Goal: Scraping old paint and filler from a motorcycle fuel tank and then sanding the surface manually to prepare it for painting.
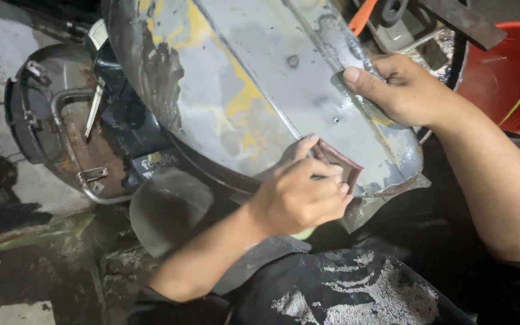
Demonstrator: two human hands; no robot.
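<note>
A small folded piece of brownish sandpaper [339,161] is pinched between the thumb and curled fingers of the left hand [299,195] and is pressed against the lower edge of a large curved metal panel [260,78]. The panel is grey, worn down to bare patches, with remnants of yellow paint and a dark scuffed area towards its left side; it fills the upper middle of the view and is tilted down towards the person. The right hand [401,87] is laid on the panel's right edge, with the thumb pressed flat on the surface and the fingers wrapped over the rim, so the panel is gripped there. Just below the panel's lower edge, a thin sheet of clear or grey material is seen hanging, partly hidden by the left hand. Beneath both forearms, dark speckled trousers [344,292] are visible. To the left, a rusty round metal part with a bent tube handle [67,138] is lying on the wet, dirty ground. At the upper right, a red bucket [504,72] is standing, well apart from the sandpaper.
</note>
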